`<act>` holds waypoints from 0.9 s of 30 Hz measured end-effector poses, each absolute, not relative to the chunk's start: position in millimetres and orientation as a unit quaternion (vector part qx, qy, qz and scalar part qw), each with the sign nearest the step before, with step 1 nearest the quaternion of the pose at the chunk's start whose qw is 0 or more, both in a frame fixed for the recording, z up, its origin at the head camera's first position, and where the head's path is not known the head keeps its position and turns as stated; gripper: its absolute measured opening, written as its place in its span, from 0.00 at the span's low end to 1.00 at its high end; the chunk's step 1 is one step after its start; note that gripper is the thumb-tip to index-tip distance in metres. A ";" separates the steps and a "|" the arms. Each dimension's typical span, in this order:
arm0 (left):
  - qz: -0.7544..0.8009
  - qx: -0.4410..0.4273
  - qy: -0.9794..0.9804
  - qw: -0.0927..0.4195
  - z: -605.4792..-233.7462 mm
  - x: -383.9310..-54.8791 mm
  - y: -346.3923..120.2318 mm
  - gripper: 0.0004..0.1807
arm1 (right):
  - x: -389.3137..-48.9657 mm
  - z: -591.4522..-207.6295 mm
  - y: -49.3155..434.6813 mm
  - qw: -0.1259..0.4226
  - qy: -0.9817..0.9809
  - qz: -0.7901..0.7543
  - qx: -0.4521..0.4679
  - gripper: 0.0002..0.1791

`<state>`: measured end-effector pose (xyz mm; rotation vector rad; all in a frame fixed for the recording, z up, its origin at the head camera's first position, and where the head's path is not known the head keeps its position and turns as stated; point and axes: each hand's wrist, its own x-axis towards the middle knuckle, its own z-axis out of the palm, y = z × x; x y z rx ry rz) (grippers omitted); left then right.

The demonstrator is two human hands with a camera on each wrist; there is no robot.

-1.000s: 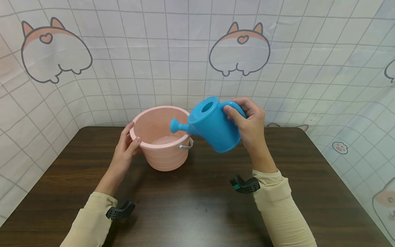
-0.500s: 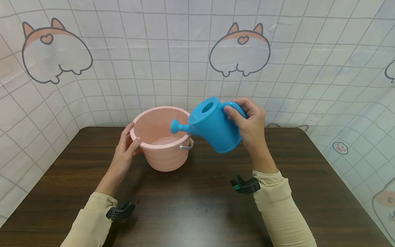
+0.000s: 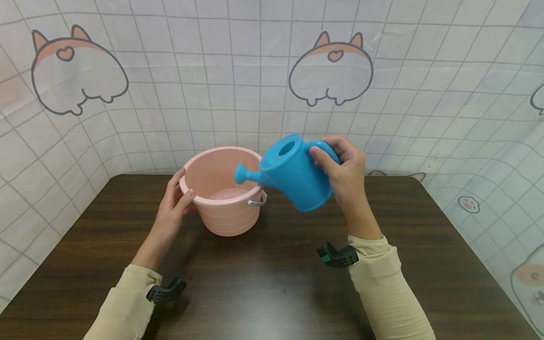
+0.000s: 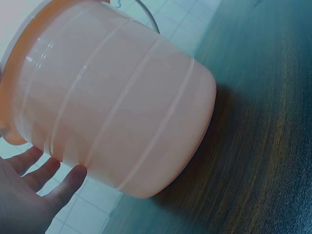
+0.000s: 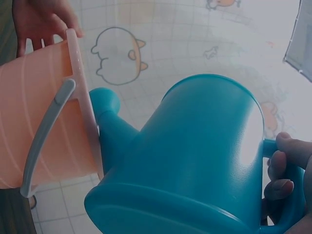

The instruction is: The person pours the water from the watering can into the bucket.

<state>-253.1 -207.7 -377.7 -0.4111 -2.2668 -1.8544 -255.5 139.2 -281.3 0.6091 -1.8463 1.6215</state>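
Observation:
On the table stands a pink bucket [image 3: 229,218], a little tilted in the head view, with a grey handle [image 5: 46,136] hanging on its right side. My left hand [image 3: 169,208] holds the bucket's left rim; in the left wrist view several fingertips [image 4: 75,176] touch its outer wall. My right hand [image 3: 345,170] grips the loop handle of a blue watering can [image 3: 295,177], raised off the table. The can tips left, its spout head [image 3: 241,174] over the bucket's opening. Small specks dot the bucket's inside, and its bottom looks pale. Whether water flows is too fine to tell.
The dark wooden table [image 3: 272,293] runs under both forearms. A white grid-patterned sheet [image 3: 255,94] with cartoon animals hangs close behind and along the sides. Each wrist wears a black strap mount [image 3: 337,255].
Almost nothing moves; both hands, the bucket and the tilted watering can keep their places. The view shifts very slightly.

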 end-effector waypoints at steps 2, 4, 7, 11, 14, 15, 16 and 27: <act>-0.626 -0.140 -0.762 0.092 -377.7 -253.2 -207.6 0.31 | -255.4 -281.7 139.3 0.301 -0.695 0.611 0.230 0.11; -0.626 -0.140 -0.762 0.092 -377.7 -253.2 -207.5 0.31 | -255.3 -282.1 139.4 0.300 -0.695 0.612 0.230 0.11; -0.627 -0.141 -0.761 0.092 -377.6 -253.2 -207.4 0.31 | -255.1 -282.5 139.4 0.300 -0.693 0.614 0.229 0.11; -0.629 -0.141 -0.759 0.094 -377.3 -253.0 -207.3 0.31 | -254.8 -283.2 139.7 0.301 -0.686 0.620 0.232 0.10; -0.631 -0.141 -0.757 0.093 -377.1 -252.8 -207.3 0.31 | -254.8 -284.6 140.0 0.302 -0.679 0.626 0.234 0.09; -0.632 -0.141 -0.756 0.092 -377.0 -252.6 -207.3 0.31 | -254.7 -285.1 140.1 0.302 -0.676 0.629 0.235 0.09; -0.633 -0.141 -0.756 0.092 -376.8 -252.4 -207.2 0.31 | -254.7 -285.7 140.2 0.302 -0.674 0.632 0.236 0.09; -0.632 -0.142 -0.756 0.091 -376.2 -251.1 -206.8 0.31 | -254.4 -287.7 140.1 0.298 -0.668 0.644 0.224 0.09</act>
